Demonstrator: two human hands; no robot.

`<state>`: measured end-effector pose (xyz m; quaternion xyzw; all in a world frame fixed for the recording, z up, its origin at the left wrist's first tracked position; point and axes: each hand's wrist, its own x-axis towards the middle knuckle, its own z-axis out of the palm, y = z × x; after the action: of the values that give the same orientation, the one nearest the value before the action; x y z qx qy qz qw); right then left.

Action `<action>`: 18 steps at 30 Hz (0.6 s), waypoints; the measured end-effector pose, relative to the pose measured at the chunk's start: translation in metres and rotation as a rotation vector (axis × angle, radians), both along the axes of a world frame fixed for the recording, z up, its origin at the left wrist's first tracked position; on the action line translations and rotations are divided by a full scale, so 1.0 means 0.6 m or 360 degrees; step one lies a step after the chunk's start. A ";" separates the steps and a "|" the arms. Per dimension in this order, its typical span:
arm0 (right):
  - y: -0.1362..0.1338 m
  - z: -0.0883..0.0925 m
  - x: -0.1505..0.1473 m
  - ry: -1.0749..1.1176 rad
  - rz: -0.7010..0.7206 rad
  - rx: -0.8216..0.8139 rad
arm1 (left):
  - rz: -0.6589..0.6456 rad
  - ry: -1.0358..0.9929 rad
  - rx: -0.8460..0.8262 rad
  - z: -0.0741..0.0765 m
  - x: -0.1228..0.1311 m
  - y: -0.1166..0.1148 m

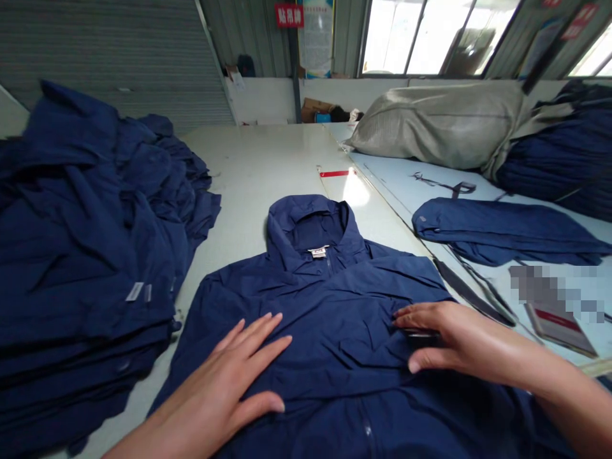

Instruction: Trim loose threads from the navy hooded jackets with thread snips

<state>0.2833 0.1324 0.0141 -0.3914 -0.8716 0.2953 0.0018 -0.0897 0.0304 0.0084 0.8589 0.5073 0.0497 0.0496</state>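
A navy blue hooded jacket (329, 319) lies spread front up before me, its hood (306, 223) pointing away. Inside the collar a small white label (319, 252) shows, and a zip (367, 427) appears near the bottom of the picture. My left hand (239, 376) rests on the left half of the jacket, fingers stretched and thumb apart. On the right half, my right hand (440, 335) lies with fingers extended and thumb spread. A narrow dark edge with a faint shine shows beneath its fingers; I cannot make out what it is.
Navy garments are piled high on the left (86, 255). To the right are a folded navy garment (502, 226), dark straps (473, 293) and a grey-and-red card (561, 322). A large grey sack (440, 124) and a navy bundle (564, 153) stand farther back on the table (253, 153).
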 end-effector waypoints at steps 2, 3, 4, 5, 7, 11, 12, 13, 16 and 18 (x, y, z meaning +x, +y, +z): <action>-0.021 -0.008 0.019 -0.0010 -0.0096 0.0046 | -0.0077 -0.0001 0.0059 -0.010 0.009 -0.015; -0.029 -0.010 0.025 -0.0014 -0.0142 0.0074 | -0.0117 -0.0005 0.0081 -0.015 0.015 -0.021; -0.036 -0.009 0.027 -0.0009 -0.0172 0.0087 | -0.0154 -0.0024 0.0107 -0.020 0.022 -0.027; -0.044 -0.006 0.026 0.0007 -0.0183 0.0076 | -0.0182 -0.0047 0.0123 -0.025 0.032 -0.032; -0.062 0.003 0.009 0.0108 -0.0147 -0.0022 | -0.0226 -0.0129 0.0152 -0.035 0.056 -0.045; -0.110 0.018 -0.067 0.0677 -0.0014 -0.0396 | -0.0296 -0.0382 0.0250 -0.048 0.115 -0.064; -0.122 0.018 -0.089 0.0846 -0.0005 -0.0462 | -0.0284 -0.0456 0.0294 -0.049 0.127 -0.065; -0.132 0.016 -0.108 0.0992 0.0008 -0.0518 | -0.0249 -0.0525 0.0315 -0.049 0.136 -0.066; -0.145 0.007 -0.144 0.1298 0.0031 -0.0671 | -0.0032 -0.0775 0.0295 -0.043 0.131 -0.063; -0.136 0.001 -0.146 0.1413 -0.0018 -0.0700 | 0.0152 -0.0790 0.0223 -0.030 0.104 -0.067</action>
<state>0.1956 0.0505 0.0148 -0.2238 -0.7016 0.6104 0.2918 -0.0274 -0.0098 -0.0096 0.7968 0.5149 0.2962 0.1106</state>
